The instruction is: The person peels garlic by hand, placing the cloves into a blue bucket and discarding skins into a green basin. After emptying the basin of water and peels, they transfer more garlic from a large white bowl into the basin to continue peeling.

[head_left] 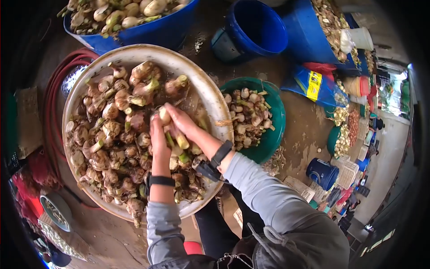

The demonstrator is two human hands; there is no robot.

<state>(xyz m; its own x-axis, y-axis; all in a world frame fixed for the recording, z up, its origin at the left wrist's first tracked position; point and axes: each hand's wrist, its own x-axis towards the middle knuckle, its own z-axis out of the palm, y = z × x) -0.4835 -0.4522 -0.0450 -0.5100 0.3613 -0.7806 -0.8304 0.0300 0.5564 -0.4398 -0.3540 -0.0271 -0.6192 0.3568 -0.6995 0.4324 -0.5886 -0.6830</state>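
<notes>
Item: muddy pale green-stalked bulb (165, 115), clasped by my left hand (157, 136) and right hand (181, 122) together, raised just above the heaped cream round basin (214, 96) beneath them, apparently to keep it separate.

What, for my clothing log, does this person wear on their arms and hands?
Long and grey: left sleeve, right sleeve. Black wrist bands: left strap plain, right strap with a dark unit attached. No gloves on left hand or right hand.
</notes>
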